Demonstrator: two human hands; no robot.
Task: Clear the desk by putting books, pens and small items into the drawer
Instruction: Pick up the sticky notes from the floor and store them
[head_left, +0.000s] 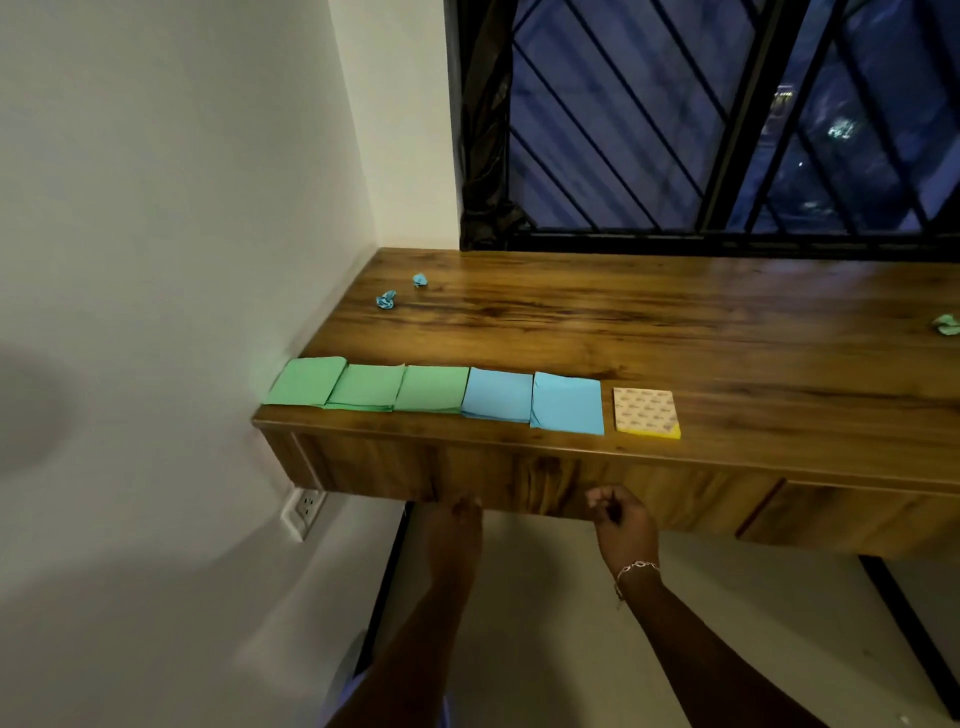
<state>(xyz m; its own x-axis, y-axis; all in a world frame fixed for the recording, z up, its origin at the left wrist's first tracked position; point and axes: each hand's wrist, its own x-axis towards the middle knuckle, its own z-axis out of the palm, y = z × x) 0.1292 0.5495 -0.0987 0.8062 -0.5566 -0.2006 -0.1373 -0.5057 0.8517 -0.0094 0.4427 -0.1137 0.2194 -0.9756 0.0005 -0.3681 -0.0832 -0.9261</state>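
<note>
Lower centre of frame: both your forearms reach up toward the desk.

- Your left hand is motion-blurred at the lower edge of the closed wooden drawer front. Its fingertips meet that edge, but you cannot tell from here how the fingers are set.
- Your right hand is toward frame right of it, over the same drawer front near its lower edge. Its fingers are curled into a loose fist with nothing visible in it. A thin silver bracelet sits on that wrist.
- A white wall socket is in the lower left, under the desk's corner.
- A 2nd drawer front runs off toward frame right.

On the brown wood-grain desk top, along the near edge and directly above the drawer, there is 1 row of 6 pads, reading from frame left.

- 3 green square sticky-note pads lie edge to edge.
- 2 blue square sticky-note pads touch them.
- 1 yellow sticky-note pad with a tan patterned backing face up lies just beside the last blue pad with a small gap.

Farther back:

- 2 crumpled blue paper balls lie near the far left corner of the desk, close together but apart.
- 1 crumpled green paper ball is at the frame's right edge.

Upper right: a dark window with a black diagonal metal grille. A dark bunched curtain hangs at its left side.
</note>
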